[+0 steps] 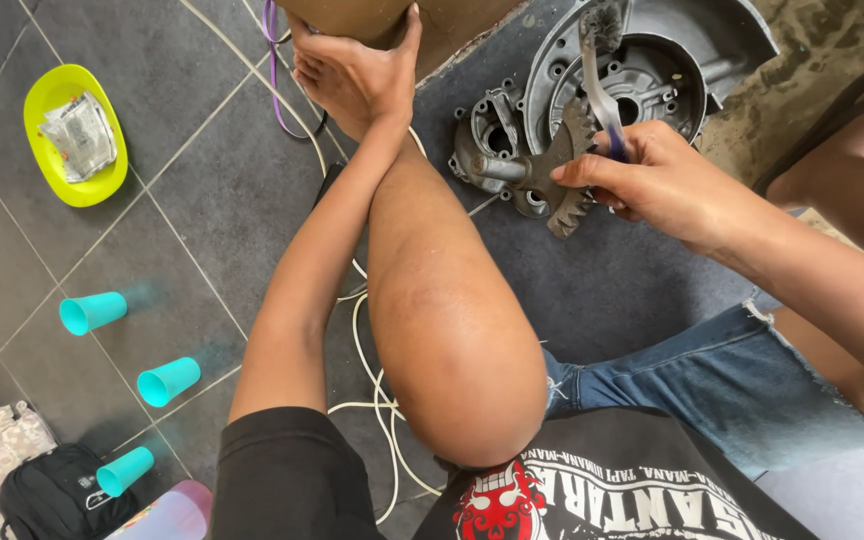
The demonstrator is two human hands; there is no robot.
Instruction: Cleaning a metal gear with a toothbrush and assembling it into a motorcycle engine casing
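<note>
Right hand (pixel 652 180) fingers clenched on toothed sector gear (pixel 564 170) and brush (pixel 600 70), brush handle upright; left hand (pixel 357 70) farther left, gripping brown object (pixel 372 15).

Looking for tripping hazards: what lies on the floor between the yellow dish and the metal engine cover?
In the head view, a purple cord and white cable cross the tiles between yellow dish and engine cover.

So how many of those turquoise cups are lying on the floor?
3, all tipped over on the grey tiles at left: one below the yellow bowl, one lower down, one beside the black backpack. More could be hidden.
</note>
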